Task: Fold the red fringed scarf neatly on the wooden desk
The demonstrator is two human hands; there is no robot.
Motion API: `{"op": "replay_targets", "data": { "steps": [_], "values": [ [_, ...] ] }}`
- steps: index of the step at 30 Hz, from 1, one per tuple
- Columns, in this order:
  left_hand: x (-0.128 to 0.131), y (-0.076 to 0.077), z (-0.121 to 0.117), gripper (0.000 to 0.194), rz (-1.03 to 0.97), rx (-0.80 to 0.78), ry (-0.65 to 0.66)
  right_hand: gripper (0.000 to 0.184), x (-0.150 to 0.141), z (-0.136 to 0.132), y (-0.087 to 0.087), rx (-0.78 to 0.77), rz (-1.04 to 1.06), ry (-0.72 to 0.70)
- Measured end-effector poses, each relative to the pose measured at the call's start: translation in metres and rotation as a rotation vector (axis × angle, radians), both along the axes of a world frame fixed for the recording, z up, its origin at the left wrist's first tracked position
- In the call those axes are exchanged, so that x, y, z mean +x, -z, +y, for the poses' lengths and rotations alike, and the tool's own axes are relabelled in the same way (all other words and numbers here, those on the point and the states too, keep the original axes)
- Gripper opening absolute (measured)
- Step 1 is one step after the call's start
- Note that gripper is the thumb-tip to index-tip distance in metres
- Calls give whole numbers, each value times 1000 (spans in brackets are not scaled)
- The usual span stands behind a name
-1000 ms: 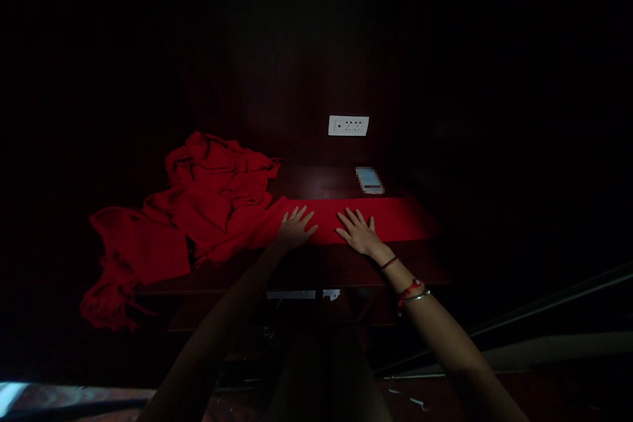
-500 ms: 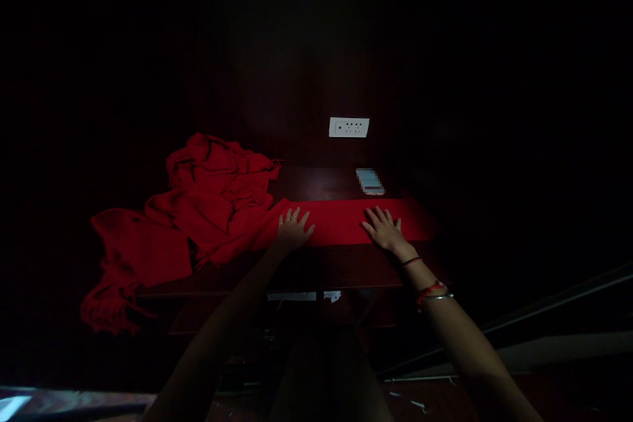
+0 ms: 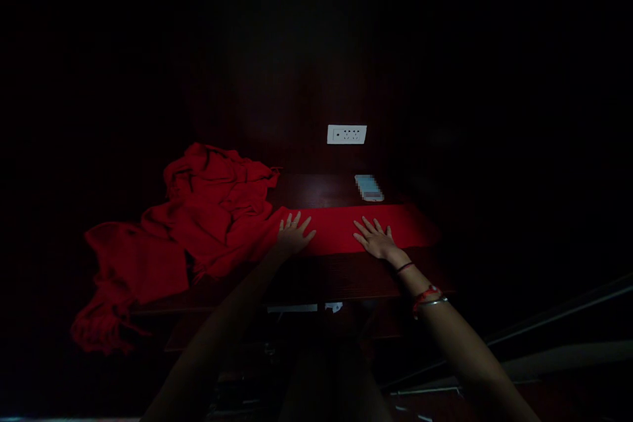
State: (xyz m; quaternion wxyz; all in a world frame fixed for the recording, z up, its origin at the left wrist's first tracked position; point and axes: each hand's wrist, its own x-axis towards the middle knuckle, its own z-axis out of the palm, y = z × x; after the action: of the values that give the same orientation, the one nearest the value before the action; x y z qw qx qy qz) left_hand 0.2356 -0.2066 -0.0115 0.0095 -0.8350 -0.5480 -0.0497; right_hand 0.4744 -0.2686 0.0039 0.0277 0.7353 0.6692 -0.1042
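A red fringed scarf (image 3: 333,229) lies across the dark wooden table (image 3: 341,277). Its right part is a flat, smooth strip, while the left part is heaped in loose folds, with one fringed end hanging past the table's front edge. My left hand (image 3: 295,236) rests palm down, fingers spread, where the flat strip meets the folds. On the middle of the strip lies my right hand (image 3: 376,241), also flat with its fingers apart. Neither hand grips the cloth. The strip's far right end fades into shadow.
Behind the strip a phone (image 3: 370,188) lies on the table, its screen blurred. A white socket plate (image 3: 347,134) is set in the dark wall. Below the tabletop are pale items (image 3: 291,308) on a shelf. Much of the surroundings is too dark to make out.
My right hand has slid a little to the left along the strip. My left hand stays at the same spot on the cloth. The whole view has shifted slightly.
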Motion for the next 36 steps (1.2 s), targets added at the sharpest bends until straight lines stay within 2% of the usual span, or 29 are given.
{"op": "replay_targets", "data": {
  "steps": [2, 5, 8, 10, 13, 18, 21, 24, 28, 31, 33, 36],
  "values": [
    [6, 0, 0, 55, -17, 54, 25, 58, 0, 0, -3, 25, -2, 34],
    [16, 1, 2, 53, -49, 137, 98, 58, -22, 8, -5, 119, 23, -71],
    [15, 5, 7, 55, -24, 69, 96, 57, -44, 22, -5, 125, 45, -211],
    [5, 7, 11, 55, 8, 43, 98, 57, -43, 30, -3, 83, 31, -232],
    [-17, 10, 14, 52, 31, 73, 138, 55, -13, 36, -1, 32, 5, -152],
    [-42, 10, 14, 54, 56, 85, 175, 54, 64, 33, 5, 9, -50, 142],
    [-46, 9, 12, 54, 72, 77, 162, 55, 83, 30, 3, 9, -80, 237],
    [-45, 8, 10, 54, 74, 80, 151, 58, 66, 29, -3, 58, -90, 218],
    [-39, 3, 6, 49, 84, 124, 200, 62, 13, 28, -11, 143, -13, -39],
    [-35, -9, 9, 47, 96, 160, 285, 61, -17, 25, -10, 100, 35, -220],
    [-34, -19, 17, 45, 98, 161, 286, 59, -27, 20, -9, 95, 21, -250],
    [-36, -33, 38, 41, 144, 121, 246, 51, -37, 6, -12, 268, 6, -301]
  ]
}}
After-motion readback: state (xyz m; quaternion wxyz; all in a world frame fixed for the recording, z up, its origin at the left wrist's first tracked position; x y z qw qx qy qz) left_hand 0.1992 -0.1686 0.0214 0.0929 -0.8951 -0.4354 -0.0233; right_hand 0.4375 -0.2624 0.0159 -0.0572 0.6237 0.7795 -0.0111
